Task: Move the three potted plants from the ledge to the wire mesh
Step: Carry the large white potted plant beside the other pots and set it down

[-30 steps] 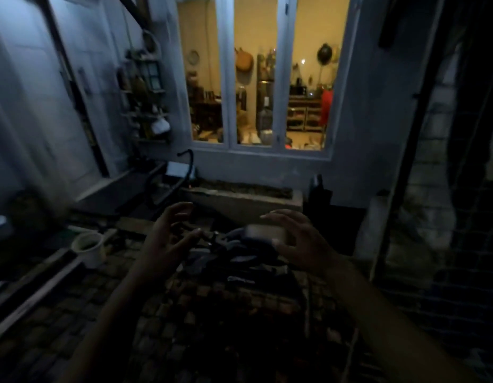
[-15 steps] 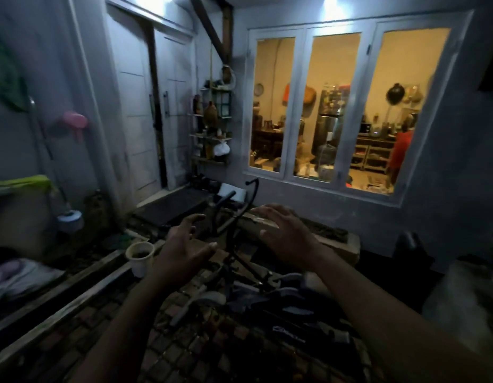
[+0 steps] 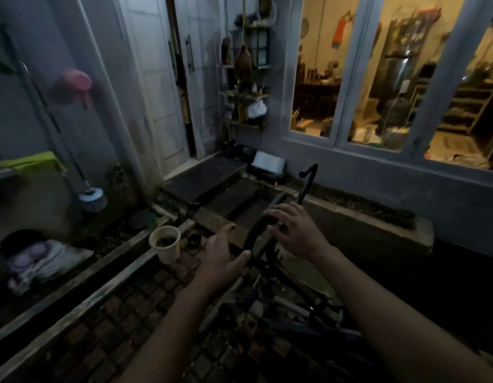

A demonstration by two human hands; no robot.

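1. Both hands are out in front and carry nothing. The left hand [image 3: 221,259] is spread, thumb out, just beside a dark curved bar [image 3: 263,229] that sticks up from a heap of dark clutter on the paving. The right hand [image 3: 296,233] lies palm down, fingers splayed, over the top of that bar; whether it grips or only rests there I cannot tell.
2. Only one pot shows plainly: a pale pot [image 3: 165,244] with dark soil, standing on the stone ledge [image 3: 82,297] left of the hands. The other two plants and the wire mesh I cannot pick out in this gloom.
3. The likely trouble is the clutter. A sleeve or wrist could catch on the bar, and the pale pot sits near the ledge's end, so a stray knock could tip it and spill soil.
4. The dim light makes a misjudged reach more likely.
5. Compared with half a second ago, the view has swung closer and leftward, the pot looms larger, and the right hand has come down onto the bar.
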